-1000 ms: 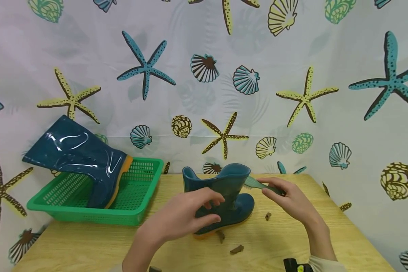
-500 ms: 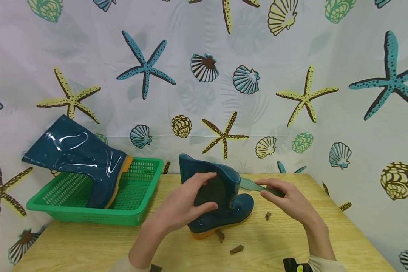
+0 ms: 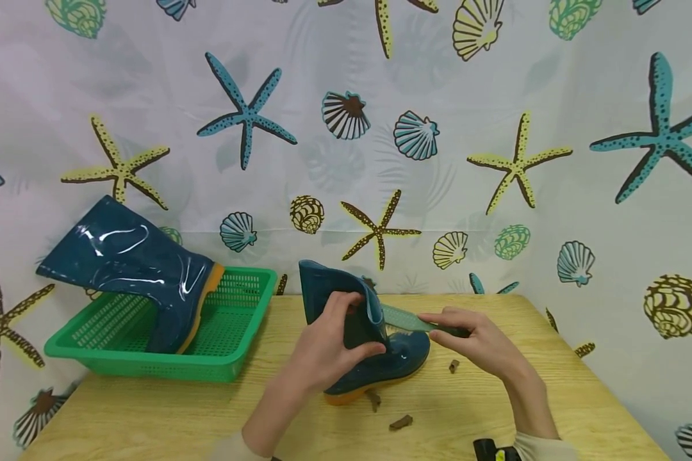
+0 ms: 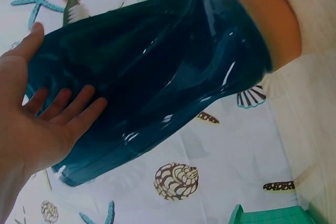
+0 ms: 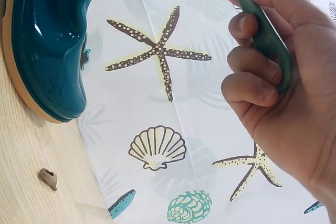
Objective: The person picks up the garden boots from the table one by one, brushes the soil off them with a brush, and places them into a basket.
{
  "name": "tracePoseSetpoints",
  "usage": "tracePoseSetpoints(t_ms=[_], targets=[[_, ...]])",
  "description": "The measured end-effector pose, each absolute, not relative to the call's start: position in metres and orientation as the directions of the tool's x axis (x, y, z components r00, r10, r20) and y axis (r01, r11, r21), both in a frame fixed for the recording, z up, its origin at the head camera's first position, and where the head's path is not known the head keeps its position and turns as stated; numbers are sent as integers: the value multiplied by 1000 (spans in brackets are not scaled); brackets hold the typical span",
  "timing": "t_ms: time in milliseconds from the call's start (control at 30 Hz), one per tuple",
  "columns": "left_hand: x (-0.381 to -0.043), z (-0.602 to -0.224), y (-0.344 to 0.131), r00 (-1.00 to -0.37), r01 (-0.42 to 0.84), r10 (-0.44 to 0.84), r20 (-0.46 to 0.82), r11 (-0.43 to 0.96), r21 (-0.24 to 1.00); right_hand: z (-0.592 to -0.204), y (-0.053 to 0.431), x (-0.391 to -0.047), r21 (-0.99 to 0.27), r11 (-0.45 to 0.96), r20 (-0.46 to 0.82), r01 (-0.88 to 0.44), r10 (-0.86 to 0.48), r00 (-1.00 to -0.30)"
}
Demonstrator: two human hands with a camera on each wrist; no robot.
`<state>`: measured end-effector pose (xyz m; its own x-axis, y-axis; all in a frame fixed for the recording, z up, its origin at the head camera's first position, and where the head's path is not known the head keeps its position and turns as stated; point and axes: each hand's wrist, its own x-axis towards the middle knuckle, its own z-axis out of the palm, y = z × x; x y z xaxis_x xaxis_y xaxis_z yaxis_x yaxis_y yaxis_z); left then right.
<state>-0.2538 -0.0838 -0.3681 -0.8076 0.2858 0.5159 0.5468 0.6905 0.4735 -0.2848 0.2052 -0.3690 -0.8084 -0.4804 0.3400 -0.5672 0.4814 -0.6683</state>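
A dark blue rubber boot (image 3: 405, 351) with an orange sole stands on the table, its shaft bent over at the top. My left hand (image 3: 330, 346) holds the shaft near the rim. In the left wrist view, several fingertips lie on the boot's shaft (image 4: 147, 77) while the thumb is at its other edge. My right hand (image 3: 477, 339) grips the handle of a green brush (image 3: 402, 319), whose head is at the shaft's right side. White bristles show on the brush (image 4: 75, 11) in the left wrist view. Contact between bristles and boot is hard to tell.
A second blue boot (image 3: 144, 256) lies tilted in a green plastic basket (image 3: 150, 368) on the left. Small brown crumbs (image 3: 401, 422) are scattered on the wooden table (image 3: 496, 410) near the standing boot. A patterned curtain (image 3: 300, 166) hangs behind.
The boot's shaft has bent leftward and its rim has folded. My right hand has moved the brush left and slightly down along the shaft. My left hand has shifted against the shaft.
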Motion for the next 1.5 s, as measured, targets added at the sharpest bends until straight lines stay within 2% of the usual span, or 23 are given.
tracePoseSetpoints(t_ms=[167, 333, 433, 533, 600, 667, 867, 1133, 1267, 1500], targets=[[-256, -381, -72, -722, 564, 183, 667, 714, 415, -370, 201, -286, -669, 461, 325, -583, -524, -787], [-259, -391, -65, -651, 572, 138, 746, 736, 363, -370, 201, -286, -672, 449, 325, -589, -536, -779], [-261, -395, -65, -609, 631, 157, 778, 690, 355, -369, 202, -285, -672, 474, 314, -569, -513, -799], [-263, -398, -65, -587, 700, 163, 793, 594, 397, -368, 202, -284, -659, 513, 312, -550, -479, -821], [-264, -399, -65, -604, 725, 143, 784, 507, 466, -367, 202, -283, -650, 534, 313, -540, -459, -831], [-264, -399, -65, -646, 718, 108, 755, 421, 554, -367, 201, -282, -640, 547, 317, -539, -451, -834], [-263, -391, -71, -796, 591, -10, 605, 202, 781, -367, 198, -283, -637, 543, 337, -546, -441, -832], [-263, -372, -89, -881, 458, -56, 470, 153, 876, -365, 199, -283, -629, 544, 367, -555, -422, -829], [-261, -361, -98, -892, 438, -68, 446, 111, 892, -365, 201, -284, -616, 556, 382, -558, -408, -829], [-260, -346, -119, -850, 515, -89, 519, 65, 855, -365, 204, -283, -624, 538, 395, -566, -408, -823]])
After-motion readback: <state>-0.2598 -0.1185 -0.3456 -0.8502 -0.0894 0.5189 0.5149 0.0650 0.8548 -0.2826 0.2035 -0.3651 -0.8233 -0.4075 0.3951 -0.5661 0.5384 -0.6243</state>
